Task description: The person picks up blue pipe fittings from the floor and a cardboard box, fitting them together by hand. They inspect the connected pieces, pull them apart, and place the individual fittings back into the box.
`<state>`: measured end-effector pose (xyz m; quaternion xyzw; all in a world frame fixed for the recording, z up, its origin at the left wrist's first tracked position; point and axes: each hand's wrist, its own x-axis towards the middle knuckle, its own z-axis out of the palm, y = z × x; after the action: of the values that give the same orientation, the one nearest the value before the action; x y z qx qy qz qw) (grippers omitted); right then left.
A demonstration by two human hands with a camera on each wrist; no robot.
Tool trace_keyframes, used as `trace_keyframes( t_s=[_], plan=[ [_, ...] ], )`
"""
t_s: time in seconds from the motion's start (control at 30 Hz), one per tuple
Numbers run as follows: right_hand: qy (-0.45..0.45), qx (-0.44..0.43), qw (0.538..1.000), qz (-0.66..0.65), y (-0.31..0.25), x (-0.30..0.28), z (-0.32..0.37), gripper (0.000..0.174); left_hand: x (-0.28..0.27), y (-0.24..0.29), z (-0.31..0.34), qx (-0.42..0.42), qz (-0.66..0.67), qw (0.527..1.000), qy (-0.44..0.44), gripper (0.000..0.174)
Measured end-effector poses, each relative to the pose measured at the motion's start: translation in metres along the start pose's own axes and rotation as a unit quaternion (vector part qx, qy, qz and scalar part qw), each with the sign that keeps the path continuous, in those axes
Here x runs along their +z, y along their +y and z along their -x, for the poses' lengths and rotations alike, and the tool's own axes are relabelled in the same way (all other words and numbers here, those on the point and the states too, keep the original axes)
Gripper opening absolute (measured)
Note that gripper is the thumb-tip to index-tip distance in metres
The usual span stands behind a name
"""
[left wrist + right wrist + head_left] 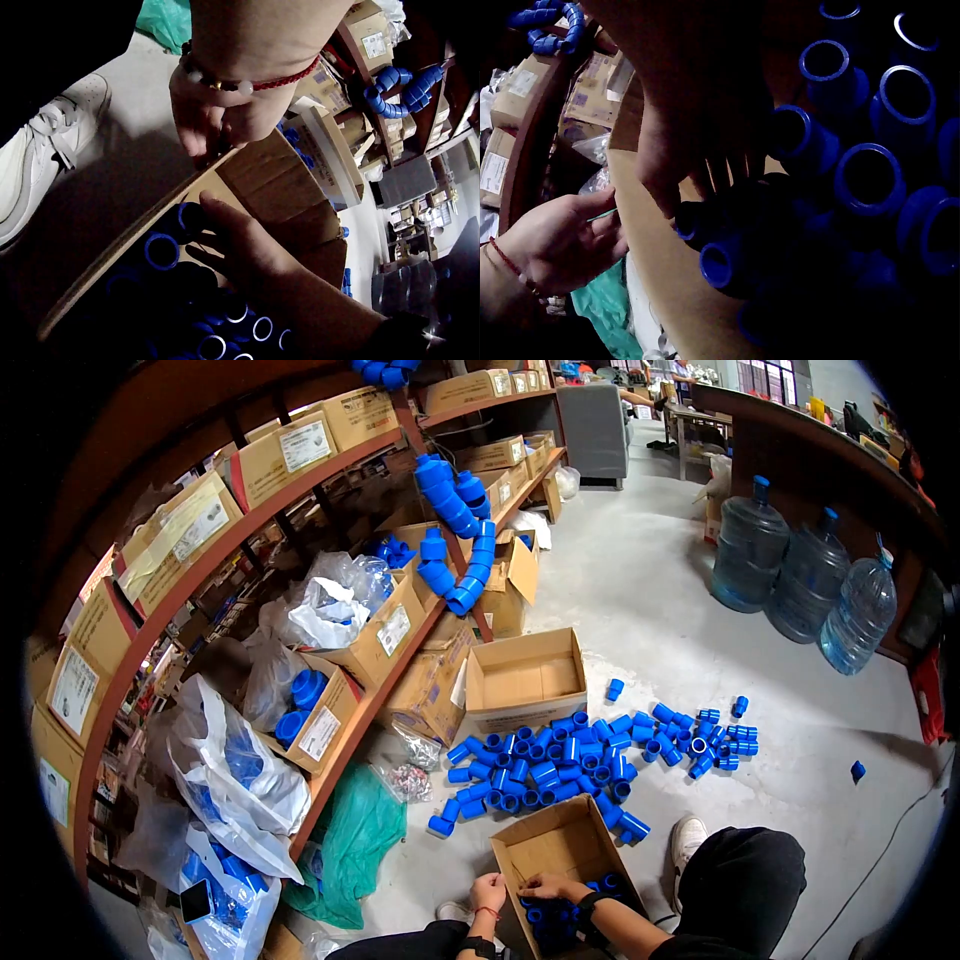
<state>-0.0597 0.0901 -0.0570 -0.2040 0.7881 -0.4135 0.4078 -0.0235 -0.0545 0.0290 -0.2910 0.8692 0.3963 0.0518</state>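
Observation:
My left hand (488, 892) is at the left wall of an open cardboard box (530, 832) between my feet. In the right wrist view its fingertips meet the outside of that wall, with the thumb by the rim. Inside the box is my right hand (550, 886), thumb and fingers around a dark blue pipe fitting (693, 223) close to the wall; shadow hides part of that grip. Several more blue pipe fittings (870, 180) stand in the box with their round mouths upward.
Beyond the box, a pile of blue fittings (545, 770) spreads over the floor before another open box (525, 670). Shelving with cartons (350, 620) runs along the left, above a green bag (350, 840). Large water bottles (750, 550) stand at right; a cable (880, 840) crosses the floor.

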Motion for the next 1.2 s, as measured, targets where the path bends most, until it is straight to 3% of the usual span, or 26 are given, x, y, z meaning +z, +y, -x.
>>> trace_keyframes(
  t_s=[0.3, 0.43, 0.53, 0.6, 0.67, 0.73, 0.77, 0.8, 0.87, 0.9, 0.93, 1.0, 1.07, 1.2],
  plan=[
    [-0.032, -0.021, 0.999, -0.028, -0.019, -0.012, 0.014, 0.061, 0.002, -0.001, 0.001, 0.023, 0.005, 1.000, 0.017, 0.019],
    [-0.040, 0.026, 0.997, -0.052, -0.025, -0.026, 0.018, 0.063, 0.008, -0.009, -0.008, -0.031, 0.007, 0.999, -0.004, 0.022],
    [-0.016, 0.020, 0.998, 0.058, -0.020, -0.051, 0.012, 0.052, 0.024, -0.038, -0.027, -0.058, 0.052, 0.997, -0.016, 0.023],
    [0.010, 0.015, 0.994, 0.110, -0.024, -0.087, 0.023, 0.050, 0.022, -0.039, -0.032, -0.065, 0.006, 0.997, -0.037, 0.023],
    [0.016, 0.042, 0.990, 0.131, -0.034, -0.129, 0.033, 0.046, 0.032, -0.061, -0.049, -0.003, 0.000, 1.000, -0.017, 0.024],
    [0.123, 0.040, 0.968, 0.214, -0.096, -0.195, 0.097, 0.038, 0.010, -0.014, -0.018, -0.039, 0.105, 0.993, -0.049, 0.026],
    [0.100, 0.021, 0.950, 0.295, -0.099, -0.231, 0.102, 0.036, 0.011, -0.014, -0.021, -0.035, 0.099, 0.992, -0.062, 0.026],
    [0.213, -0.002, 0.926, 0.311, -0.107, -0.261, 0.121, 0.037, 0.012, -0.015, -0.024, -0.031, 0.094, 0.992, -0.074, 0.026],
    [0.276, 0.040, 0.910, 0.306, -0.161, -0.329, 0.185, 0.036, 0.012, -0.007, -0.027, -0.030, 0.080, 0.993, -0.084, 0.026],
    [0.277, 0.048, 0.912, 0.299, -0.151, -0.374, 0.183, 0.037, 0.012, -0.006, -0.028, -0.032, 0.073, 0.993, -0.082, 0.026],
    [0.313, 0.042, 0.885, 0.342, -0.155, -0.407, 0.208, 0.038, 0.009, -0.007, -0.027, -0.032, 0.065, 0.994, -0.078, 0.026],
    [0.395, 0.011, 0.857, 0.330, -0.160, -0.448, 0.294, 0.040, 0.004, -0.010, -0.031, -0.024, 0.052, 0.996, -0.062, 0.026],
    [0.431, 0.015, 0.853, 0.294, -0.125, -0.478, 0.366, 0.040, -0.003, -0.014, -0.034, -0.018, 0.037, 0.998, -0.043, 0.026],
    [0.475, 0.185, 0.836, 0.203, -0.010, -0.467, 0.494, 0.036, -0.017, -0.015, -0.038, -0.010, 0.009, 1.000, -0.013, 0.025]
  ],
)
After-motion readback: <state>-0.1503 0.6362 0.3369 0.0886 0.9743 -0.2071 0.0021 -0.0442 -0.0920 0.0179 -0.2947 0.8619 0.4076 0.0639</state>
